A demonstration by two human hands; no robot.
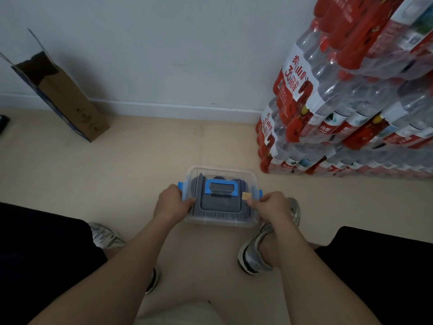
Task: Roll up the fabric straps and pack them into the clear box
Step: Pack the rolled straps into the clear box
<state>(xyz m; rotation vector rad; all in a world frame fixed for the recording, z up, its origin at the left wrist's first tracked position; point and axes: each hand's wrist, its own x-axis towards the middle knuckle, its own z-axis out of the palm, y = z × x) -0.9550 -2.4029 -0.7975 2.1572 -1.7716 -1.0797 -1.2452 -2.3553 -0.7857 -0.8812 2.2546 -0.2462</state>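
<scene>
A clear plastic box (220,220) sits on the beige floor between my feet, its lid on. The lid has a blue handle (222,188) and blue side latches. Dark rolled fabric straps (218,205) show through the lid. My left hand (172,202) grips the box's left side at the blue latch, thumb on the lid. On the right side, my right hand (271,205) grips the edge by the other latch, thumb on the lid next to a small yellow tag (246,195).
Shrink-wrapped packs of water bottles (346,109) are stacked high at the right, close to the box. An open cardboard box (63,97) leans against the white wall at the left. My shoes (255,249) flank the box.
</scene>
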